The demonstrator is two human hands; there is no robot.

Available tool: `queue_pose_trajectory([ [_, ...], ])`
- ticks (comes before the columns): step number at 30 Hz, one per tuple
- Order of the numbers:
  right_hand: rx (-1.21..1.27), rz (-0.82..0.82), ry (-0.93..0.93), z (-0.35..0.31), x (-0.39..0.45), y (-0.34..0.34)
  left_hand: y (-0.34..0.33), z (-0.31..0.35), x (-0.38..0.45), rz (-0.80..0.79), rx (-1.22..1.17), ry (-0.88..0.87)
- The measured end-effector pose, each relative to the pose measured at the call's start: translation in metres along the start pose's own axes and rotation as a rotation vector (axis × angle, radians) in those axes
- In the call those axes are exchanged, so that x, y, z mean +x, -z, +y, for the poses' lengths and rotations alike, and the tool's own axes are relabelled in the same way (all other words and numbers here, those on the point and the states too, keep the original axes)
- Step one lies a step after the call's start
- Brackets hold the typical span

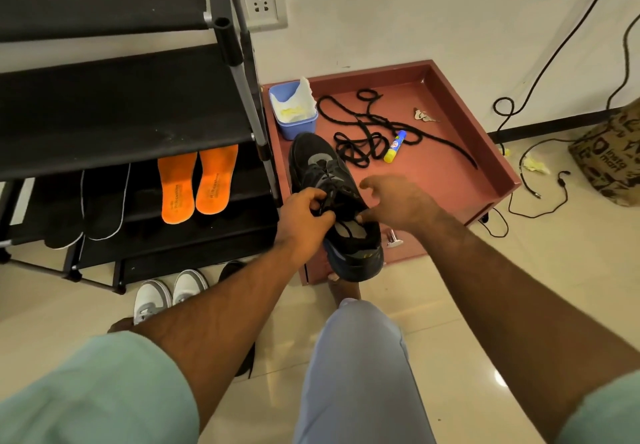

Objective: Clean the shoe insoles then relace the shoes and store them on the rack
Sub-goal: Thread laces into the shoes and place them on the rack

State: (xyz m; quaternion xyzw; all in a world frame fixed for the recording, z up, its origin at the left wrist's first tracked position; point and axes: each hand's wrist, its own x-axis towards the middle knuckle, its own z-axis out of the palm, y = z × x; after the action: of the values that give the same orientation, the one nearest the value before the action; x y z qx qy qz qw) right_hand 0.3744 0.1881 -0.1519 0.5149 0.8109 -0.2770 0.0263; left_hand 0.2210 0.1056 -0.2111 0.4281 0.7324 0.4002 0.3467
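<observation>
The black shoe [337, 201] rests on the red tray's [498, 166] near edge; the left hand [304, 216] pinches a lace at its tongue; the right hand [398, 201], fingers spread and holding nothing, steadies its collar; best to pull each crossing snug and even.

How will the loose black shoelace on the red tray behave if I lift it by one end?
The shoelace is probably floppy: it lies in loose loops. It may drag the glue stick beside it, which could roll. It looks light.
</observation>
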Motion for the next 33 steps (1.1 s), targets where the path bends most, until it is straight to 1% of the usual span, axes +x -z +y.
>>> queue_pose_trajectory([
  [1,0.027,-0.053,-0.055,-0.001,0.001,-0.007,0.000,0.000,0.000,0.002,-0.006,0.000],
  [2,0.037,-0.063,-0.099,-0.003,0.003,-0.014,-0.001,0.000,0.000,0.002,-0.010,-0.001],
  [3,0.015,-0.038,-0.131,-0.007,0.005,-0.019,-0.002,-0.001,0.000,0.003,-0.013,-0.003],
  [5,-0.107,0.031,-0.191,-0.015,0.014,-0.023,-0.004,-0.002,0.002,0.006,-0.004,-0.005],
  [8,-0.216,0.066,-0.232,-0.025,0.028,-0.029,-0.004,-0.003,0.004,-0.016,0.014,-0.011],
  [12,-0.149,0.086,-0.245,-0.026,0.031,-0.034,0.001,-0.001,0.004,-0.071,-0.106,0.062],
  [15,-0.064,0.090,-0.228,-0.024,0.016,-0.023,0.009,0.007,-0.002,-0.081,-0.215,0.084],
  [17,-0.027,0.100,-0.222,-0.023,0.002,-0.011,0.014,0.021,-0.011,-0.072,-0.238,0.045],
  [19,-0.008,0.137,-0.193,-0.028,-0.016,0.005,0.022,0.040,-0.025,-0.029,-0.251,-0.031],
  [22,-0.070,0.172,-0.145,-0.048,-0.046,0.032,0.041,0.074,-0.054,0.035,-0.266,-0.129],
  [25,-0.150,0.187,-0.092,-0.080,-0.084,0.049,0.071,0.094,-0.094,0.077,-0.256,-0.159],
  [28,-0.202,0.174,-0.052,-0.117,-0.118,0.049,0.105,0.096,-0.136,0.113,-0.236,-0.192],
  [33,-0.224,0.068,0.059,-0.176,-0.151,0.016,0.161,0.075,-0.196,0.220,-0.152,-0.223],
])
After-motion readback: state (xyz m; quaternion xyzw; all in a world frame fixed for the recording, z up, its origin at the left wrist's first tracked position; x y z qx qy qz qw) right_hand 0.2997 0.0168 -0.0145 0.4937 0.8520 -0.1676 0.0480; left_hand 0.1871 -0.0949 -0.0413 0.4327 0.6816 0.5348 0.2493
